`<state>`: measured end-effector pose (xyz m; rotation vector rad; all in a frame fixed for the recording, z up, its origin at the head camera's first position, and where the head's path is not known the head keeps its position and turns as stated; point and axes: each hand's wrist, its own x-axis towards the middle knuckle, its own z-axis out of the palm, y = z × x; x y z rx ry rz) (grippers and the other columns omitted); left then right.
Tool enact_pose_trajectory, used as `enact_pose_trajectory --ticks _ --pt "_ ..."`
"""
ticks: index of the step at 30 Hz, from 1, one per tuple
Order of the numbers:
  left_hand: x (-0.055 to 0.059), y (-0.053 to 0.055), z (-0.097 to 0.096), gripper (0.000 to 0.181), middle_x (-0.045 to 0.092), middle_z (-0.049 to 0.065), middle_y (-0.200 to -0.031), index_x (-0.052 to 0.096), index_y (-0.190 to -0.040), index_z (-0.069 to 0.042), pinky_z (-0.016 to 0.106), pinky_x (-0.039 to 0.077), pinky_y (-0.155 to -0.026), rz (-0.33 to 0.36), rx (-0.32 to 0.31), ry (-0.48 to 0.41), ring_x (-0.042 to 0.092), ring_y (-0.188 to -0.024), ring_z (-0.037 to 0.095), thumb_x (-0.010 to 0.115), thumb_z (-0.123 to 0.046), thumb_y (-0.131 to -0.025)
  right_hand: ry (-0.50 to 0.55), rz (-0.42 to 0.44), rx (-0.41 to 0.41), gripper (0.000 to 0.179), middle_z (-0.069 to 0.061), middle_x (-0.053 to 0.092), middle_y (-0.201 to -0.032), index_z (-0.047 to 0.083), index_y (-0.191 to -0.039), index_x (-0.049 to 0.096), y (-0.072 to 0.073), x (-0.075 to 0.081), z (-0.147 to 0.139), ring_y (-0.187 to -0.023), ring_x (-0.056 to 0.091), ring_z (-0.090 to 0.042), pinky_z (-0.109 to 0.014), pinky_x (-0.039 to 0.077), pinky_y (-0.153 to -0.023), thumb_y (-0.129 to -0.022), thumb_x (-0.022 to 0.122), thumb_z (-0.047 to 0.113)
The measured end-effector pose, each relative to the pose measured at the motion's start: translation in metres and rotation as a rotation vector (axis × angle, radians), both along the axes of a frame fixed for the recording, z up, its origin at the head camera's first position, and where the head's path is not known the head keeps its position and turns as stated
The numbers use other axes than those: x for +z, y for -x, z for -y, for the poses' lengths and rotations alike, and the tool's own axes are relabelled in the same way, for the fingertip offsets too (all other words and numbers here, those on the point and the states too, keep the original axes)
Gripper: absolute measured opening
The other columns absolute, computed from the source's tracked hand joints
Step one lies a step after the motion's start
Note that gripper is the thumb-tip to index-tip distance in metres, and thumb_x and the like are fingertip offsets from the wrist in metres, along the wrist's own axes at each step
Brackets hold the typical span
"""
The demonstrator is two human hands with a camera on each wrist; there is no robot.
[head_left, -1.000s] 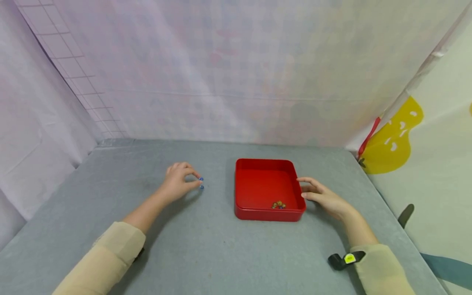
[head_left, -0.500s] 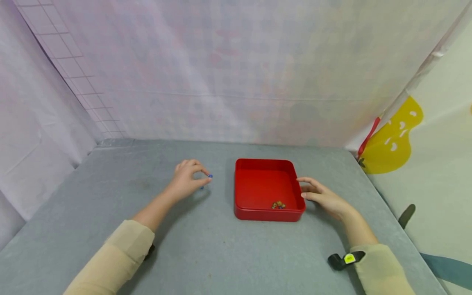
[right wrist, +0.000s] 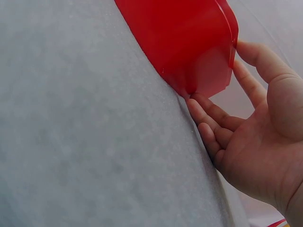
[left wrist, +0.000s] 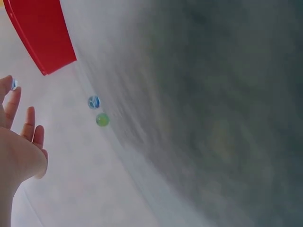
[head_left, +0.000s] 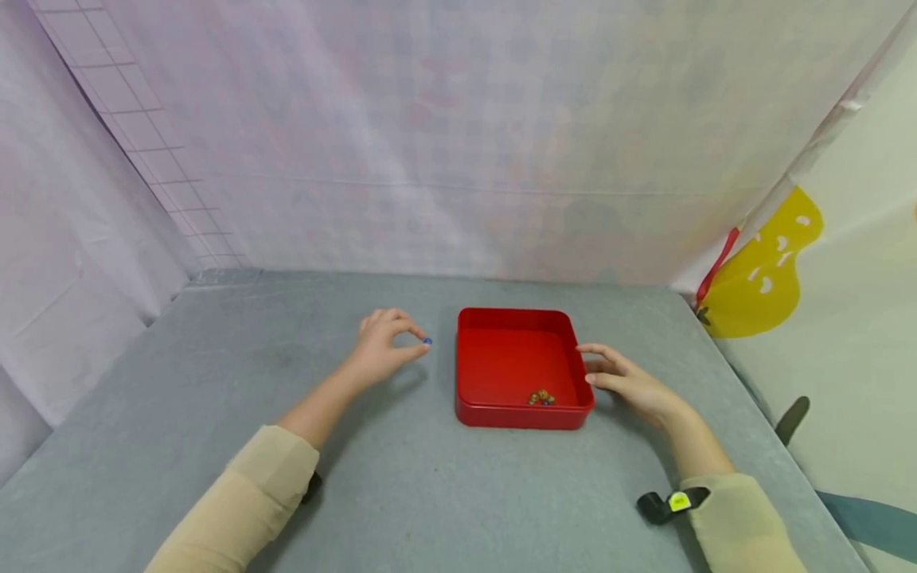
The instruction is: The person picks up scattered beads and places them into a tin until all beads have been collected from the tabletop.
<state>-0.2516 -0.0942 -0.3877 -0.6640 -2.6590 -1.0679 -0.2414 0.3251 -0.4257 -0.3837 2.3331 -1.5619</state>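
In the head view my left hand is over the table left of the red square box, pinching a small blue marble between thumb and forefinger. A blue-and-clear marble and a green marble lie on the table in the left wrist view; the left hand hides them from the head view. Several small marbles are gathered in the near right part of the red box. My right hand rests its extended fingertips against the box's right wall, as the right wrist view also shows.
A grey cloth covers the table. A pale curtain hangs along the back, and a white cloth with a yellow print borders the right edge. A black wrist camera sits at the right sleeve.
My left hand has moved right, towards the red box, carrying the pinched blue marble away from another blue one on the table. The right hand and the box have stayed put.
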Motion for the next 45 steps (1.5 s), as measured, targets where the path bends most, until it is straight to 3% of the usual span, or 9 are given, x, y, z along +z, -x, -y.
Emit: enact_pose_trajectory --ticks 13,20,45 --pt "0.0 -0.001 -0.023 0.01 0.056 0.001 -0.106 0.073 -0.093 -0.017 0.048 0.02 -0.102 0.044 -0.029 -0.021 0.042 -0.111 0.024 0.073 -0.023 -0.087 0.012 -0.006 0.016 0.055 -0.027 0.04 -0.139 0.006 -0.145 0.032 0.001 0.0 0.0 -0.123 0.04 -0.038 -0.06 0.026 -0.102 -0.097 0.056 0.02" --pt "-0.001 0.001 -0.032 0.011 0.056 0.001 -0.107 0.073 -0.092 -0.016 0.047 0.022 -0.101 0.036 -0.049 -0.031 0.042 -0.109 0.022 0.073 -0.026 -0.087 0.012 -0.007 0.015 0.055 -0.028 0.04 -0.138 0.006 -0.145 0.032 -0.001 0.002 -0.001 -0.121 0.041 -0.039 -0.058 0.027 -0.102 -0.097 0.056 0.019" --pt "-0.002 0.004 -0.058 0.008 0.055 -0.001 -0.11 0.072 -0.091 -0.02 0.045 0.023 -0.101 0.066 -0.072 -0.018 0.042 -0.111 0.02 0.073 -0.027 -0.087 0.005 0.004 -0.001 0.056 -0.028 0.037 -0.141 0.007 -0.145 0.032 0.0 0.001 -0.001 -0.127 0.035 -0.041 -0.062 0.023 -0.103 -0.097 0.057 0.021"
